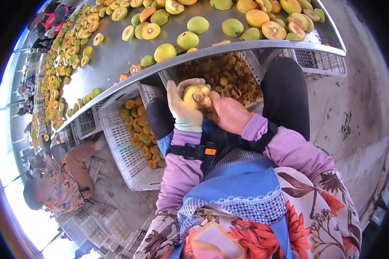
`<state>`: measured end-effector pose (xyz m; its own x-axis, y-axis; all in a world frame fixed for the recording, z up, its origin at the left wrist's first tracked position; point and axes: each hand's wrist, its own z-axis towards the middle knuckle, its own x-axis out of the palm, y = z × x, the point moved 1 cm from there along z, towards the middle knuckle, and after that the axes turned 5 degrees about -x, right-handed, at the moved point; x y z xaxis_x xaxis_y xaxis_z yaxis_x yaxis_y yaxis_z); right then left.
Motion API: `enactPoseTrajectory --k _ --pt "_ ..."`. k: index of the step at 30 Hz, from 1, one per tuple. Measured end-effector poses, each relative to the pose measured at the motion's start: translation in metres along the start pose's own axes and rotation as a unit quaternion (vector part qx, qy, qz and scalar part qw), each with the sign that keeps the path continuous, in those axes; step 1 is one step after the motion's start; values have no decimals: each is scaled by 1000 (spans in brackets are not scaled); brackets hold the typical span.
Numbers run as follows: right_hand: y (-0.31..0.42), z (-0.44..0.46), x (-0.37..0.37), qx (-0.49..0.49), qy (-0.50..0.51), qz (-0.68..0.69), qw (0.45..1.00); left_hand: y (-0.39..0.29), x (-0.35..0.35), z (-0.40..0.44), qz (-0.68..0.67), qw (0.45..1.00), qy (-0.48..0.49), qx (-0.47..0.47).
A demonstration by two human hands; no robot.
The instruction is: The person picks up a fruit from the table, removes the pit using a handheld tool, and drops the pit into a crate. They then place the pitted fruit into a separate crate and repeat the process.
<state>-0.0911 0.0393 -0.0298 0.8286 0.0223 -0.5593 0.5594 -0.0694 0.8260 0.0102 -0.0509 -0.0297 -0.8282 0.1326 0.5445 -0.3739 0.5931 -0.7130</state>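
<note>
My left hand (183,108), in a pale glove, is closed around a yellow peach half (192,96), its cut side turned toward my right hand. My bare right hand (231,113) is closed, its thumb and fingers up against the cut face. A small curved edge shows at the pit hollow, but what my right fingers grip is mostly hidden. Both hands are above my lap, just in front of the metal table's edge (168,61). Beneath and beyond them is a crate (256,69) full of brownish peach scraps.
Halved and whole-looking peaches (198,25) are scattered over the metal table. A white crate of peach halves (116,129) stands left of my legs. Another crate (320,62) sits under the table at right. A co-worker (62,185) sits at far left, with stacked crates nearby.
</note>
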Motion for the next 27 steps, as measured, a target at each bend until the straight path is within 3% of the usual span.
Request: enactPoseTrajectory --k 3,4,7,12,15,16,19,20,23,24,27 --pt "-4 -6 -5 6 33 -2 999 1 -10 11 -21 992 63 -108" --pt "-7 -9 -7 3 43 -5 999 0 -8 17 49 988 60 -132" --pt "-11 -12 -9 11 74 -14 997 2 -11 20 78 977 96 -173" --pt "-9 -9 -20 10 93 -25 995 2 11 -6 57 995 31 -76" --pt "3 -17 -23 34 121 -46 991 6 -4 -4 208 975 69 -35" --pt "2 -20 -21 26 124 -60 990 5 -7 1 238 962 84 -101" --pt "-9 -26 -13 7 137 -83 987 10 -12 6 311 934 102 -143" --pt "-14 -20 -15 0 141 -79 987 11 -12 7 262 949 101 -145" --pt "-14 -11 -24 -37 111 -39 992 7 -3 -8 149 982 115 18" --pt "-11 -11 -28 -42 100 -12 994 7 -2 -10 37 994 93 -48" --pt "-5 -15 -21 2 121 -18 992 24 -14 -3 136 990 10 -22"
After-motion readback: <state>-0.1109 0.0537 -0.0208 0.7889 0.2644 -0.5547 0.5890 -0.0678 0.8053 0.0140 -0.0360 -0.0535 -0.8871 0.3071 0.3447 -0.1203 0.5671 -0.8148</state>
